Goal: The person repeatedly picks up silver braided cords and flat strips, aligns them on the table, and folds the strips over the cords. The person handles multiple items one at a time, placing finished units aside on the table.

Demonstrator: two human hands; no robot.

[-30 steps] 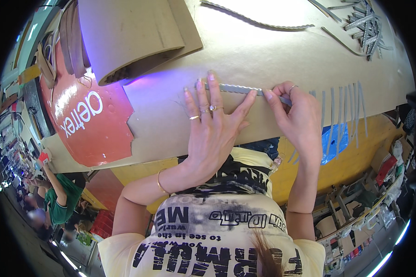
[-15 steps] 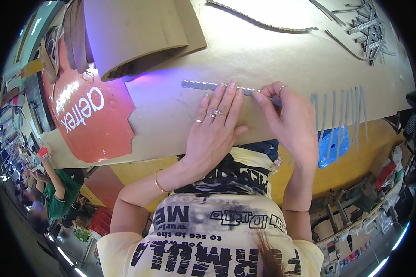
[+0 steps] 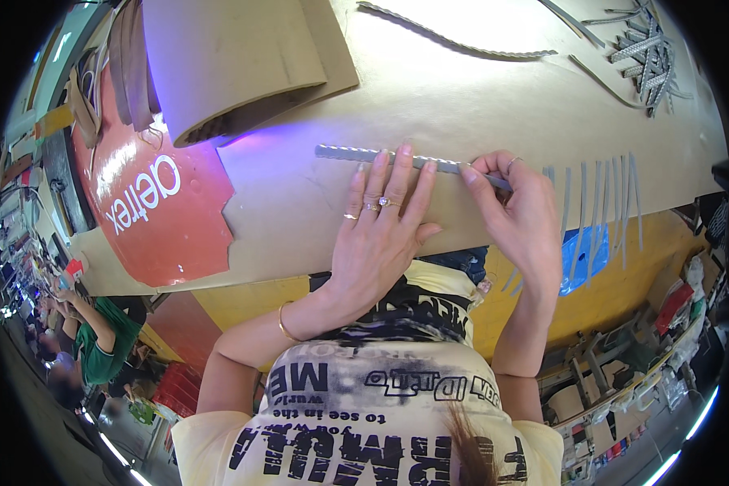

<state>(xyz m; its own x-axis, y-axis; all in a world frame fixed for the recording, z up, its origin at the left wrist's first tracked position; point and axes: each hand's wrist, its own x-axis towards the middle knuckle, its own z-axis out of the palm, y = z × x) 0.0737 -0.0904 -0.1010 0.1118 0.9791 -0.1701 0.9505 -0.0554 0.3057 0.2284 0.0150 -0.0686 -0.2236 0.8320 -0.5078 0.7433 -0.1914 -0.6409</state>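
A narrow grey strip with a braided, shiny trim along it (image 3: 342, 152) lies across the brown-papered table in front of me. My left hand (image 3: 385, 206) rests flat on the strip, its fingers stretched out and apart, with rings on some of them. Farther right, my right hand (image 3: 514, 206) pinches the strip between thumb and fingers. The strip's right end is partly hidden by that hand. Beside my right hand several thin grey strips (image 3: 598, 194) hang over the table's near edge.
A large curled tan sheet (image 3: 235, 65) stands at the back left, by a red sheet (image 3: 166, 211). A long braided strip (image 3: 454, 39) lies at the back. Braided pieces (image 3: 654, 61) are piled at the far right. A blue plastic bag (image 3: 583, 259) sits below the near edge.
My right hand has slid slightly to the right along the strip. The left hand has shifted a little to the right, still lying flat on it.
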